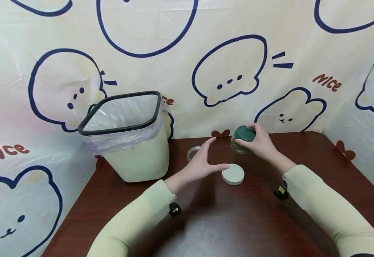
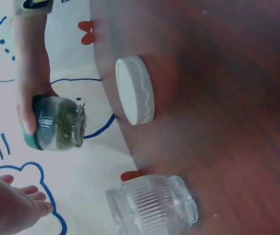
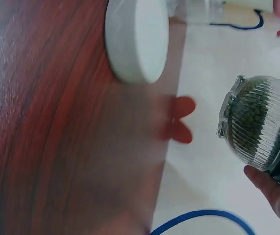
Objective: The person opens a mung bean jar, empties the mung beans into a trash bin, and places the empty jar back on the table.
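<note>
My right hand [image 1: 261, 143] grips a ribbed glass jar [image 3: 252, 117] by its dark green lid [image 1: 245, 133], thumb on one side and fingers on the other. Small green bits fill part of the jar, which is raised above the table with its lid uppermost. Fingers spread and thumb apart, my left hand [image 1: 201, 165] hovers with nothing in it. Behind it stands a clear ribbed glass jar [image 2: 152, 203] without a lid, partly hidden by the fingers in the head view. A round white lid [image 1: 233, 174] lies on the table near the left thumb.
A cream bin [image 1: 138, 159] with a black rim and a plastic liner stands at the table's left back. The dark wooden table [image 1: 238, 221] meets a cloth backdrop [image 1: 180, 82] printed with cartoon bears along its back and sides.
</note>
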Motion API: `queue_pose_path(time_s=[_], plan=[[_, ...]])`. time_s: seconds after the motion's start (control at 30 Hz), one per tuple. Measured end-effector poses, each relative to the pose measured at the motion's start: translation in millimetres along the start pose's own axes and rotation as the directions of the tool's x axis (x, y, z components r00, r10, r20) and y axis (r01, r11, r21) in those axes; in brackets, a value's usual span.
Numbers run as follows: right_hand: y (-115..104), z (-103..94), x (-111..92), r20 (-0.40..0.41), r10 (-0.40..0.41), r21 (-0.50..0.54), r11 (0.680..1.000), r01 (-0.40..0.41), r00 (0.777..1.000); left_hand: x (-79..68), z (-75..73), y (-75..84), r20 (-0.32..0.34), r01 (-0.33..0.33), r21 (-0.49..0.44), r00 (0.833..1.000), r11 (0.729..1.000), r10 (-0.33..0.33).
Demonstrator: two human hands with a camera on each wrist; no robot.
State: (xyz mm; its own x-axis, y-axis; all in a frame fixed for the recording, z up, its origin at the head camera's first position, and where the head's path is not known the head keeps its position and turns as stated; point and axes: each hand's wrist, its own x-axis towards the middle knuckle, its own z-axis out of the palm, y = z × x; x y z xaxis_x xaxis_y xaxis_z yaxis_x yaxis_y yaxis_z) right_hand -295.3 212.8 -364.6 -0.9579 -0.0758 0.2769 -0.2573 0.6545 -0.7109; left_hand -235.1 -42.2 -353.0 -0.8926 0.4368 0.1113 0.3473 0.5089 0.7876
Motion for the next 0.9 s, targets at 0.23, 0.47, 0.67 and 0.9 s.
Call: queue_pose_path(time_s=[0.23, 0.47, 0.67, 0.9], plan=[[-19.8, -3.6, -9.9, -0.003, -0.032, 0.083, 0.996, 0.032, 0.999, 12.8, -10.3, 7.0, 0.014, -0.005, 0.018, 1.0, 1.0, 0.004], [-38.8, -9.4, -20.4, -0.012, -0.074, 0.173, 0.982, 0.075, 0.997, 23.3, -15.0, 16.3, 0.022, -0.002, 0.024, 1.0, 1.0, 0.001], [-54.4, -14.1, -30.4, -0.021, -0.105, 0.23, 0.967, 0.107, 0.994, 29.9, -17.0, 24.2, 0.07, 0.019, -0.003, 0.997, 1.0, -0.019], [-65.2, -17.2, -39.1, -0.018, -0.126, 0.252, 0.959, 0.127, 0.992, 37.4, -20.5, 28.5, 0.129, -0.016, -0.011, 0.991, 1.0, 0.017]])
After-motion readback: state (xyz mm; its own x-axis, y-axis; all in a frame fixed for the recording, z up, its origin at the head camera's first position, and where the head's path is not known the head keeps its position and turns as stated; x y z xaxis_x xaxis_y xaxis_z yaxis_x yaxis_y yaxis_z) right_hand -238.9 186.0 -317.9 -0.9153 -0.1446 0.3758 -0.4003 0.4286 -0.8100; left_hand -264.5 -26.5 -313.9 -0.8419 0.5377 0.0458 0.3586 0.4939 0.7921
